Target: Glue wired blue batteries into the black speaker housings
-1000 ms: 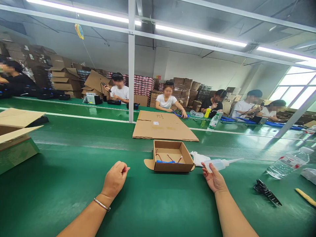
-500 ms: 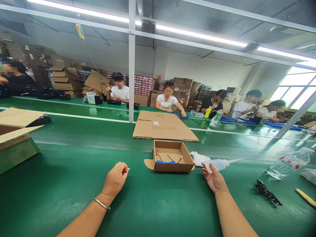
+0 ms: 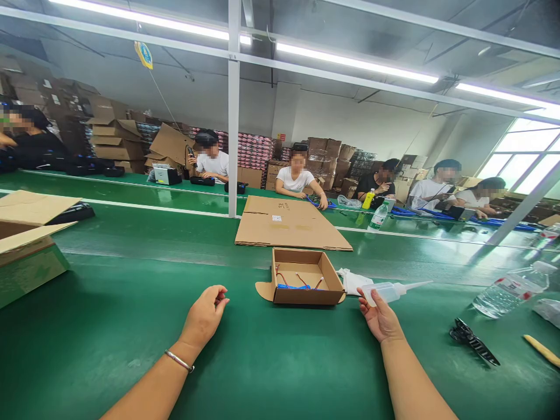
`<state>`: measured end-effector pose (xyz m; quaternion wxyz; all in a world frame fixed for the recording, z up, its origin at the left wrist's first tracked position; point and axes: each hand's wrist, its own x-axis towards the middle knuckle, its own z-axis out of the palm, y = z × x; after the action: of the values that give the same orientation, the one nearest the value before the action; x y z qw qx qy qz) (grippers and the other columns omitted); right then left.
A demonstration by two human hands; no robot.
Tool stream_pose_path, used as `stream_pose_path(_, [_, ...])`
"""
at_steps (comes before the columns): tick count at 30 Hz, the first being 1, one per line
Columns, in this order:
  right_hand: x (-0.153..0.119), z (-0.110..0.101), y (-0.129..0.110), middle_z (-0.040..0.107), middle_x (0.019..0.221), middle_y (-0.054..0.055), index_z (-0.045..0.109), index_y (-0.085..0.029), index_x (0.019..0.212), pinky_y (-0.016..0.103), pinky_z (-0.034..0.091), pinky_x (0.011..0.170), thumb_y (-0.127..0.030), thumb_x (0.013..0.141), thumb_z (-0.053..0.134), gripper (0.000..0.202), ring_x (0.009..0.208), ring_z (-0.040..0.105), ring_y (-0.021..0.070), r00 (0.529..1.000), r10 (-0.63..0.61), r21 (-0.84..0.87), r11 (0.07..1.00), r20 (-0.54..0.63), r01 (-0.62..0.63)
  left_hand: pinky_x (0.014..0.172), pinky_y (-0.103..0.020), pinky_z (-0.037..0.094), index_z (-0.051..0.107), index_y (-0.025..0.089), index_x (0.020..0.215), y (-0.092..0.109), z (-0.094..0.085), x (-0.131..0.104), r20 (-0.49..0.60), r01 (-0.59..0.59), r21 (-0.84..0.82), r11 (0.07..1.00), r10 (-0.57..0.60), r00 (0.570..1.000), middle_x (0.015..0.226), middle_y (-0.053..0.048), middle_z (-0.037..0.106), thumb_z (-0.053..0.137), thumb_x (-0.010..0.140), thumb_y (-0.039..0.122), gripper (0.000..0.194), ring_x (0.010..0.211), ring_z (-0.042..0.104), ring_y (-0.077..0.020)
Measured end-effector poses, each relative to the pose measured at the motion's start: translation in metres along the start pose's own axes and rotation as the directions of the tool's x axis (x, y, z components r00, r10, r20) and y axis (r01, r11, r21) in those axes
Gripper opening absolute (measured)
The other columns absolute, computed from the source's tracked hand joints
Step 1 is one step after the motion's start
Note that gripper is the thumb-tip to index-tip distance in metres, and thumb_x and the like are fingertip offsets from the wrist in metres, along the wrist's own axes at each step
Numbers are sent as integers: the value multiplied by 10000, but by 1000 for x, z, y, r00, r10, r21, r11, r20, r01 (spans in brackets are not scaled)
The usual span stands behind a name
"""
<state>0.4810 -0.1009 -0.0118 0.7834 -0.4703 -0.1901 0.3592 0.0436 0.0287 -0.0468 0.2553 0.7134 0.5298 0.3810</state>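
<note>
The right hand (image 3: pixel 380 319) grips the bottle (image 3: pixel 387 291) at three o'clock from the box (image 3: pixel 308 297) on the surface (image 3: pixel 280 361), while the left hand (image 3: pixel 205 317), loosely closed, is at eight o'clock.

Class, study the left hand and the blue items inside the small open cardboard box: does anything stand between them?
Yes: the open cardboard box itself. Its front wall and rounded left flap lie between the left hand and the blue items. Nothing visible covers the box's top.
</note>
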Motion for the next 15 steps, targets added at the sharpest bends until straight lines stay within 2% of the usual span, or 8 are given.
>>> stream_pose_path(12, [1,0,1,656,954,65,584,-152,992,154,493,475,-349,460,860,631,617,584,91,1000,-3,-8,1000,7,3,861,-247,459,557,239,1027,-1,1,-2,0,-16,4,1000,16,1000,976,11,574,415,814,257,257,883,554,-108])
stream_pose_path(15, [2,0,1,656,954,62,579,-154,1002,153,494,480,-349,461,860,640,615,582,87,1000,-4,-7,1000,6,4,810,-250,468,556,245,1022,-2,1,-1,-3,0,9,1000,0,1000,960,20,573,450,803,286,247,782,548,-100])
